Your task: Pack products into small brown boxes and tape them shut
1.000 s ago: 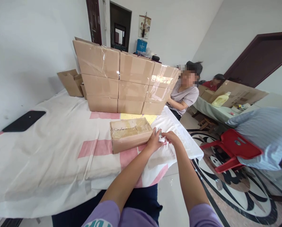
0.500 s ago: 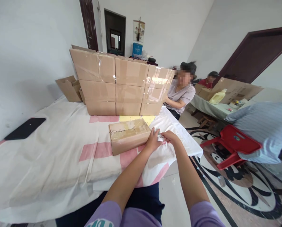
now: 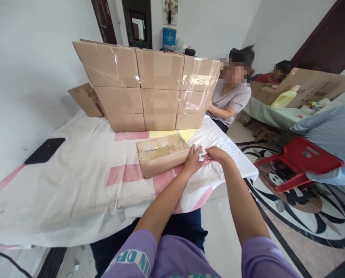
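My left hand [image 3: 193,160] is closed around a small white item [image 3: 200,152] with grey marks, perhaps a packet or small box. From the right, my right hand [image 3: 217,153] reaches to that item's edge with its fingers drawn together; what they pinch is too small to make out. Just left of my hands a brown cardboard box [image 3: 163,159] lies on the tablecloth, its taped top creased and torn along the seam. My left hand is close to the box's right end.
Behind the box rises a wall of stacked, taped cartons [image 3: 161,88]. An open carton [image 3: 85,101] stands at their left. A black phone-like slab [image 3: 45,150] lies on the cloth [image 3: 82,185]. One co-worker sits beyond the cartons, others at another table; a red chair [image 3: 308,158] stands at right.
The view has tilted down and shifted slightly, so everything sits a bit differently in frame. Both hands stay together at the white item, with the right fingers slightly shifted.
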`<state>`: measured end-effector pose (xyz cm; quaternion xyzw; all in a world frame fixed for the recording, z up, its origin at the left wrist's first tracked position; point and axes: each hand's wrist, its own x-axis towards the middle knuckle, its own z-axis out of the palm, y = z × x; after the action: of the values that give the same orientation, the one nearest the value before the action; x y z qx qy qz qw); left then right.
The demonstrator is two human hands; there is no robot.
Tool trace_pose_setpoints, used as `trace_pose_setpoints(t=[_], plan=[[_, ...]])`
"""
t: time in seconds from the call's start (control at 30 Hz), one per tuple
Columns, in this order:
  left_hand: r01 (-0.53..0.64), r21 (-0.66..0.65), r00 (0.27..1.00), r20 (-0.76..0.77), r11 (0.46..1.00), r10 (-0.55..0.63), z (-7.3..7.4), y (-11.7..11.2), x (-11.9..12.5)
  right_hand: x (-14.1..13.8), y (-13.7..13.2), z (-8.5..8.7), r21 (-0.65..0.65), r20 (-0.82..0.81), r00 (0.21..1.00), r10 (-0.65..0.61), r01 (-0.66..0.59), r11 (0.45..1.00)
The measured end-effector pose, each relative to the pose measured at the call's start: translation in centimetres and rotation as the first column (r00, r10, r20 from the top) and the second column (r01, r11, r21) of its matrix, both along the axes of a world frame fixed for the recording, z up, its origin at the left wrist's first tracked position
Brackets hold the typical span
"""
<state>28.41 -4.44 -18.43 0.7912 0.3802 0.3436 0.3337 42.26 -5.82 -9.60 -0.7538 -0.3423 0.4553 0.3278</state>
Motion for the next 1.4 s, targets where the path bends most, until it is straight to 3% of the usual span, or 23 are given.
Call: trace_pose_setpoints(t=[0.2,0.4,0.63,0.93,1.17,1.4], plan=[[-0.037,0.003,0.998,-0.041,0.999,0.037,0.0,-0.2,0.1,-1.0,-1.2,-0.8,0.112,-0.137,0.988,-0.073,0.088,0.99],[-0.043,0.048,0.997,-0.057,0.998,0.046,0.0,-0.2,0.3,-1.6,-2.4,-2.1,0.273,-0.275,0.954,-0.117,0.194,0.942],[-0.058,0.069,0.994,-0.084,0.996,0.064,-0.4,-0.1,0.4,-1.9,-3.4,-3.5,0.333,-0.377,0.914,-0.15,0.284,0.899],[-0.046,0.096,0.994,-0.092,0.994,0.055,-0.7,0.1,0.5,-4.0,-3.9,-5.9,0.464,-0.417,0.883,-0.214,0.41,0.785],[-0.052,0.079,0.995,-0.079,0.996,0.058,-1.1,0.4,0.6,-4.3,-3.9,-8.0,0.576,-0.414,0.886,-0.207,0.431,0.694],[-0.057,0.074,0.997,-0.046,0.996,0.061,-1.3,0.5,0.6,-4.7,-4.4,-8.7,0.652,-0.404,0.896,-0.185,0.424,0.628]])
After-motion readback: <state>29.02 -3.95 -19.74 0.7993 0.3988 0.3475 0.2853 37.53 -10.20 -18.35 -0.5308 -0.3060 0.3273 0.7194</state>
